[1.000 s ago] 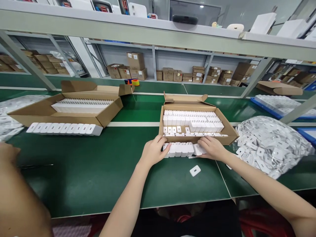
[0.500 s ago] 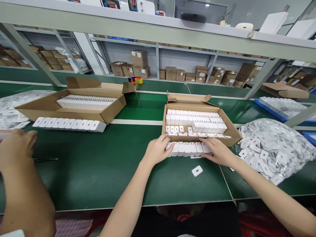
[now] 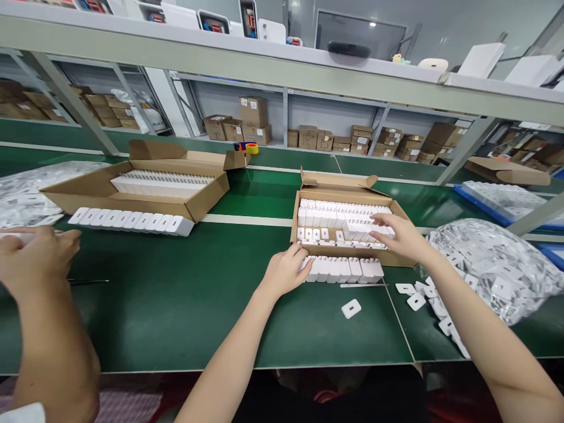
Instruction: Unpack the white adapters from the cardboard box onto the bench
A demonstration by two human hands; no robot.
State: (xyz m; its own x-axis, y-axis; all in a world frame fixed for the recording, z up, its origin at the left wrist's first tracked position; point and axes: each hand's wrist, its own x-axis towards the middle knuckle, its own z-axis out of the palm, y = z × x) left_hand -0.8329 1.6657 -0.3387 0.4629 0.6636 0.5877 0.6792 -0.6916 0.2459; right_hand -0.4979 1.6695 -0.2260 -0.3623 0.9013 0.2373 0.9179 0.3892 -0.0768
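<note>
My left hand (image 3: 285, 271) rests with curled fingers against the left end of a row of white chargers (image 3: 346, 269) standing on the green bench in front of an open cardboard box (image 3: 343, 187). My right hand (image 3: 399, 234) is over the box's right side, fingers spread and touching the packed white chargers (image 3: 339, 212) inside. A single white charger (image 3: 351, 308) lies loose on the bench below the row.
A heap of bagged white chargers (image 3: 489, 267) lies at the right. A second open box (image 3: 141, 187) with a row of chargers (image 3: 132, 221) before it stands at the left. A co-worker's hand (image 3: 37, 255) and arm fill the lower left. Shelves of cartons stand behind.
My right hand has left the right end of the row and risen into the box. My left hand stays at the row's left end. The co-worker's hand has come further in.
</note>
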